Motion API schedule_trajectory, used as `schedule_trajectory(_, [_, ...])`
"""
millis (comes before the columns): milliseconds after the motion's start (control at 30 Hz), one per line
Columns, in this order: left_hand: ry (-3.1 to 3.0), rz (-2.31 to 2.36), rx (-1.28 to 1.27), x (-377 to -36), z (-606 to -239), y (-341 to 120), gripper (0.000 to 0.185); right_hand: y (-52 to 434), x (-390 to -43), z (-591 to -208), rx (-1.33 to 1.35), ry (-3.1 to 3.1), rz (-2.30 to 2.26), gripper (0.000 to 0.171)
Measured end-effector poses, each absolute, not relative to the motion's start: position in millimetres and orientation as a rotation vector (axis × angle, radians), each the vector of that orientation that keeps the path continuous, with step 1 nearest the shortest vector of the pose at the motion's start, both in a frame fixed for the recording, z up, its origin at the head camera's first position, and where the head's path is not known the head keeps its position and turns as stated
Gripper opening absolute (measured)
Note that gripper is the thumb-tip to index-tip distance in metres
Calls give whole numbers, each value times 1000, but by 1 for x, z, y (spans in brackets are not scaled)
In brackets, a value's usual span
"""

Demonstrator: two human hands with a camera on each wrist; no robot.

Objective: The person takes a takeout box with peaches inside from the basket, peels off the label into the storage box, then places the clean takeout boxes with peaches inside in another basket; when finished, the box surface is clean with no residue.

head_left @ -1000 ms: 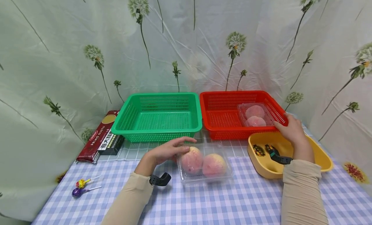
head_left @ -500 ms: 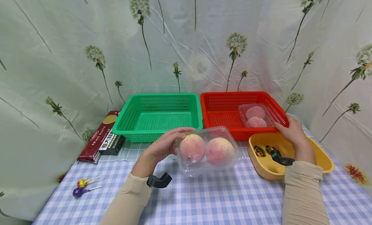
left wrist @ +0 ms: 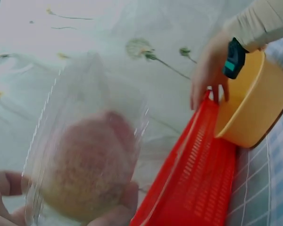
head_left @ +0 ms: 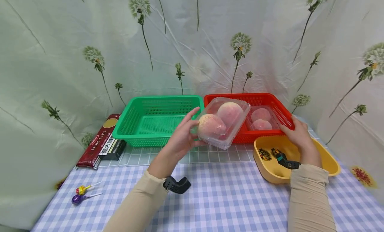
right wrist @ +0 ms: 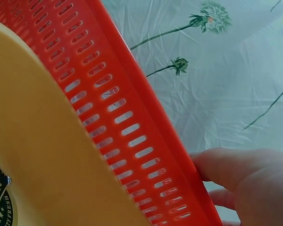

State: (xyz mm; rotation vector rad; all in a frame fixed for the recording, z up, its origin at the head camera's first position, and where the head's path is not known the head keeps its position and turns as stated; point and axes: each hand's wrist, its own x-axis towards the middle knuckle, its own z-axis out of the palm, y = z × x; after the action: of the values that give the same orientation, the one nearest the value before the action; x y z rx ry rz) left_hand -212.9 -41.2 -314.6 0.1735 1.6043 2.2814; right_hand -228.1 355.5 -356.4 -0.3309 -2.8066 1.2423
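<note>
My left hand (head_left: 186, 133) grips one end of a clear plastic box of two peaches (head_left: 223, 120). In the head view the box hangs tilted in front of the red basket (head_left: 243, 138), overlapping its left part. The left wrist view shows a peach (left wrist: 87, 165) through the plastic, with fingers and thumb on either side. My right hand (head_left: 301, 135) holds the right rim of the red basket; its thumb shows at that rim in the right wrist view. A second clear box with two peaches (head_left: 261, 118) lies inside the basket at the right.
Left of the red basket stands a green basket (head_left: 159, 140). A yellow bin (head_left: 270, 173) with dark round stickers sits under my right forearm. At the far left lie a dark red spaghetti packet (head_left: 96, 145), a black box (head_left: 115, 150) and two lollipops (head_left: 79, 195).
My left hand has lifted the peach box off the table and carried it up and back to the red basket, tilting it. My right hand has stayed on the basket rim.
</note>
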Motion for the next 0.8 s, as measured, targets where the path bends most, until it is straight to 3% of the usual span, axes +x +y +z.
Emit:
schedule_trajectory(333, [1818,2324,-55,-264,-304,26,42,356,-230,-356,-334,-2814,1255,82])
schedule_trajectory(800, [2565,1781,5,-291,-323,79,42,353,-231,-357,-374,-2795,1243,80])
